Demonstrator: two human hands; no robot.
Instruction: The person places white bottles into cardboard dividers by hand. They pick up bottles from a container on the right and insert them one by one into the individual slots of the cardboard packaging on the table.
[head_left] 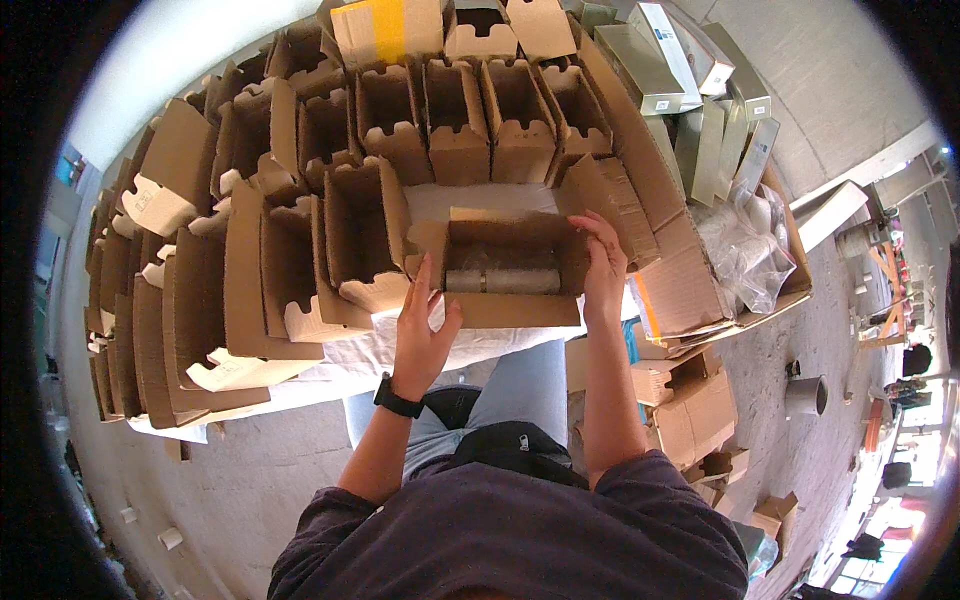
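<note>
An open cardboard box [515, 312] is held between my two hands at the near edge of the table. Two grey cylinders [522, 281], apparently in clear plastic, lie end to end inside it. My left hand [424, 322] presses against the box's left end, its index finger stretched along the side and its thumb at the near wall. At the right end, my right hand [602, 262] has its fingers bent over the top edge and its palm along the outside. A black watch [398, 397] is on my left wrist.
Several open cardboard boxes [360, 225] stand in rows across the left and back. A large carton [695, 285] on the right holds flat silver-and-white boxes [640, 75] and a clear plastic bag [745, 250]. More cartons [690, 425] and a grey cylinder [805, 396] are on the floor.
</note>
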